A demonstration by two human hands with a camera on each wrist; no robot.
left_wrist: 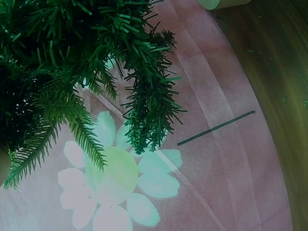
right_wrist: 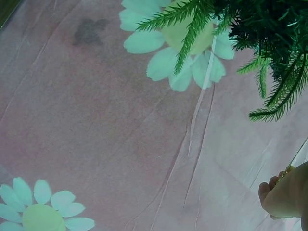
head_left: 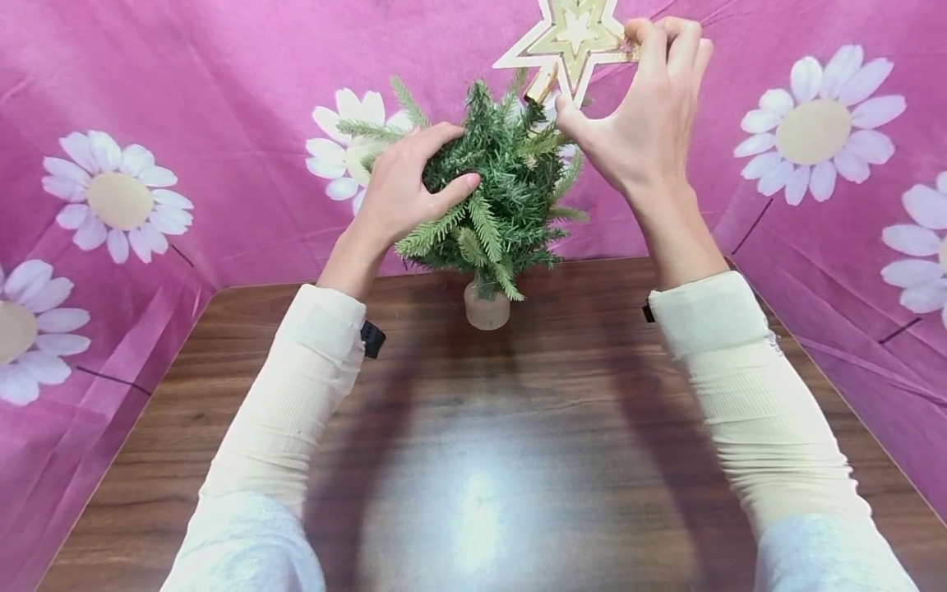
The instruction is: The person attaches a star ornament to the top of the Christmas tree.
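A small green artificial fir tree [head_left: 494, 194] stands in a pale round base [head_left: 487, 309] at the far edge of the wooden table [head_left: 473, 460]. My left hand [head_left: 405, 186] grips its branches from the left side. My right hand [head_left: 649, 99] pinches a cream and gold star topper [head_left: 573, 39] just above and right of the treetop. In the left wrist view the green branches [left_wrist: 72, 72] fill the upper left. The right wrist view shows branch tips [right_wrist: 269, 43] at top right and a fingertip [right_wrist: 284, 197] at the lower right edge.
A pink cloth with white daisies [head_left: 118, 197] hangs behind and along both sides of the table. The near table surface shows a bright reflection [head_left: 473, 510]. Cream sleeves [head_left: 296, 395] cover both forearms.
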